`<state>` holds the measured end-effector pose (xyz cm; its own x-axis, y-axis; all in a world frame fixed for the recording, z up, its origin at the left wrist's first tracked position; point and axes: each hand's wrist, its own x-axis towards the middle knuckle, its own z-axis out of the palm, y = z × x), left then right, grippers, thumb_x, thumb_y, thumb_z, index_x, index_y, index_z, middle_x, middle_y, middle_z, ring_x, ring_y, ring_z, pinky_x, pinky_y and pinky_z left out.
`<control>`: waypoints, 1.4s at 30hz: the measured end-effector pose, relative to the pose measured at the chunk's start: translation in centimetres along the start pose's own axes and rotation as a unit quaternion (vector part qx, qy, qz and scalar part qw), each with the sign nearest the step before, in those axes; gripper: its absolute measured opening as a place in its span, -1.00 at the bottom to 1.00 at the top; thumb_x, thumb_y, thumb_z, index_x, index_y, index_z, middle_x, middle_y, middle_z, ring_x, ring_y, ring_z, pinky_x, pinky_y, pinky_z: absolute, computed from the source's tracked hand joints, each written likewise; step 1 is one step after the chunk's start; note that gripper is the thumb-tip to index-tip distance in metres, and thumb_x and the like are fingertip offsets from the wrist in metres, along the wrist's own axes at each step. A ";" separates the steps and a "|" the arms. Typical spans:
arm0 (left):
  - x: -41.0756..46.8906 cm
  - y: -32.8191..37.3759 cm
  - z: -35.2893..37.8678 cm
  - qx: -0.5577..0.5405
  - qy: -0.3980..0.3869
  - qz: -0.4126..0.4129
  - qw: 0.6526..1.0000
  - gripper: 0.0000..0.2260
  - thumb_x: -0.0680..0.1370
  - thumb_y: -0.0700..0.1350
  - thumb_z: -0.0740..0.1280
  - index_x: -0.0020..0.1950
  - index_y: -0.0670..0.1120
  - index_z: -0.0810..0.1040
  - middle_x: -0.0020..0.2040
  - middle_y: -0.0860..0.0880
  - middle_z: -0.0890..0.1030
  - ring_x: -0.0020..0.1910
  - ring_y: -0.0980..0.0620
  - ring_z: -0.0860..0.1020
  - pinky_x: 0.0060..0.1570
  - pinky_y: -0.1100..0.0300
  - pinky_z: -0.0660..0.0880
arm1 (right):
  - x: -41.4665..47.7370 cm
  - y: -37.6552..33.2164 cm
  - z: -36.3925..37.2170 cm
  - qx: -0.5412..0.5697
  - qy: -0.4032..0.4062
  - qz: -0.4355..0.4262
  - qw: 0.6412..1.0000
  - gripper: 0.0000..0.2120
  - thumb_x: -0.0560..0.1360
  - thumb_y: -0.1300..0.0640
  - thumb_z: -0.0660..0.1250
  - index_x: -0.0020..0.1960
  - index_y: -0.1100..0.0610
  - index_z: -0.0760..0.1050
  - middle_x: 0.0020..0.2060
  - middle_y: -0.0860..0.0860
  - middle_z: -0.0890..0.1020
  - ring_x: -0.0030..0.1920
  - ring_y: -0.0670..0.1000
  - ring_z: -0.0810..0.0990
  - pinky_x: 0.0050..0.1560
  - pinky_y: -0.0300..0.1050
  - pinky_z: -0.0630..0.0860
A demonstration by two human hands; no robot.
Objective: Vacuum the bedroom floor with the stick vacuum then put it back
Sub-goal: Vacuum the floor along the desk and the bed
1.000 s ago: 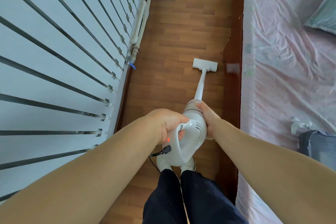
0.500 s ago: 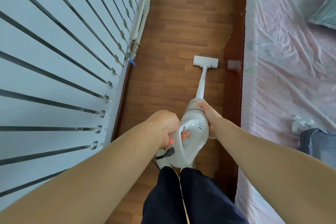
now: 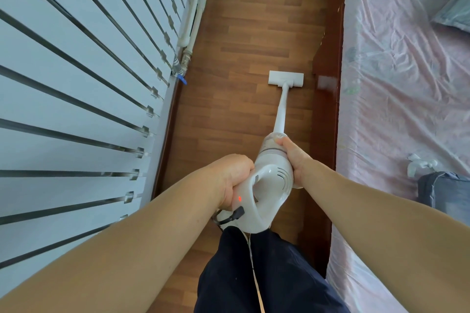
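I hold a white stick vacuum [image 3: 270, 180] in front of me with both hands. My left hand [image 3: 232, 180] is wrapped around its loop handle, where a small red light glows. My right hand [image 3: 295, 157] grips the side of the motor body and dust cup. The white tube runs forward and down to the flat floor head [image 3: 286, 78], which rests on the brown wood floor [image 3: 254, 33] close to the bed frame. A dark cord plug hangs from the handle's rear.
The floor strip is narrow. A white slatted wall [image 3: 89, 84] with pipes and a valve [image 3: 184, 58] borders it on the left. A dark wooden bed frame [image 3: 328, 71] with a pink sheet [image 3: 394, 84] borders it on the right. My dark trouser legs stand below.
The vacuum and both hands have shifted slightly forward and to the right. The floor head now lies a little further along the floor, nearer the bed frame.
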<state>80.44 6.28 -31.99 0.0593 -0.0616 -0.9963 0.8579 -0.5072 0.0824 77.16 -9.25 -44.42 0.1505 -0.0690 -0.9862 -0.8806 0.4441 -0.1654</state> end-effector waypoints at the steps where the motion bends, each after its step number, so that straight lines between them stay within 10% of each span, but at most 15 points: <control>1: 0.1 0.0 -0.1 0.007 -0.004 0.004 1.000 -0.85 0.53 -0.15 0.21 -0.14 -0.15 0.54 -0.44 -0.12 0.54 -0.45 -0.07 0.52 -0.24 0.11 0.56 | 0.0 -0.1 0.1 0.003 0.000 0.002 1.000 -0.51 0.52 -0.21 0.43 0.24 0.15 0.59 -0.37 0.14 0.73 -0.46 0.13 0.71 -0.38 -0.03 0.68; 11: 0.9 0.3 -1.5 0.023 -0.108 -0.005 0.994 -0.75 0.50 -0.03 0.26 0.09 -0.11 0.56 -0.39 -0.10 0.61 -0.46 -0.05 0.60 -0.31 0.14 0.58 | -0.1 -0.4 0.8 0.003 -0.007 -0.002 1.000 -0.46 0.55 -0.21 0.39 0.36 0.14 0.56 -0.07 0.17 0.72 -0.22 0.15 0.70 -0.14 0.08 0.66; 18: 1.5 0.1 -1.4 0.004 -0.171 -0.041 0.984 -0.65 0.47 0.10 0.29 0.15 -0.07 0.55 -0.13 -0.15 0.57 -0.13 -0.13 0.55 0.02 -0.07 0.51 | 0.0 -0.6 0.3 0.008 -0.008 0.001 1.000 -0.46 0.53 -0.21 0.41 0.34 0.14 0.57 -0.31 0.15 0.73 -0.44 0.13 0.71 -0.34 -0.04 0.67; 27: 0.9 0.7 -1.7 0.025 -0.209 -0.045 0.977 -0.64 0.49 0.16 0.28 0.11 -0.08 0.56 -0.20 -0.16 0.63 -0.27 -0.13 0.63 -0.14 -0.09 0.60 | 0.0 -1.0 0.4 0.016 -0.009 -0.003 1.000 -0.45 0.54 -0.22 0.39 0.36 0.13 0.55 -0.26 0.14 0.73 -0.41 0.11 0.72 -0.35 -0.05 0.67; 32: -0.4 1.9 -0.8 0.216 -0.053 0.035 0.974 -0.68 0.52 -0.06 0.34 0.23 -0.16 0.49 -0.05 -0.17 0.60 -0.20 -0.10 0.56 -0.14 0.05 0.53 | 0.2 -1.1 1.0 0.020 -0.006 -0.010 1.000 -0.45 0.55 -0.19 0.40 0.42 0.10 0.52 -0.04 0.17 0.73 -0.25 0.15 0.71 -0.22 0.02 0.65; 37: -1.2 1.6 0.8 0.476 0.150 0.207 0.841 -0.91 0.50 -0.29 0.23 -0.08 -0.16 0.50 -0.29 -0.06 0.48 -0.38 0.01 0.43 -0.42 0.22 0.35 | 0.5 -0.7 1.8 0.018 0.005 -0.015 1.000 -0.45 0.56 -0.15 0.40 0.47 0.08 0.49 0.23 0.19 0.71 -0.18 0.16 0.69 -0.16 0.05 0.65; 42: -1.5 0.7 0.6 0.544 0.198 0.232 0.782 -0.74 0.54 -0.27 0.24 0.19 -0.08 0.56 -0.10 -0.05 0.55 -0.15 -0.06 0.54 -0.08 0.12 0.56 | 0.7 -0.4 2.2 0.017 0.018 -0.008 1.000 -0.43 0.55 -0.17 0.40 0.47 0.05 0.47 0.19 0.18 0.72 -0.18 0.16 0.71 -0.22 0.02 0.65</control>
<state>80.67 5.48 -30.45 0.5737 -0.2937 -0.7646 -0.2316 -0.9536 0.1925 78.66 -7.52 -45.04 0.1475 -0.1071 -0.9832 -0.8621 0.4734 -0.1809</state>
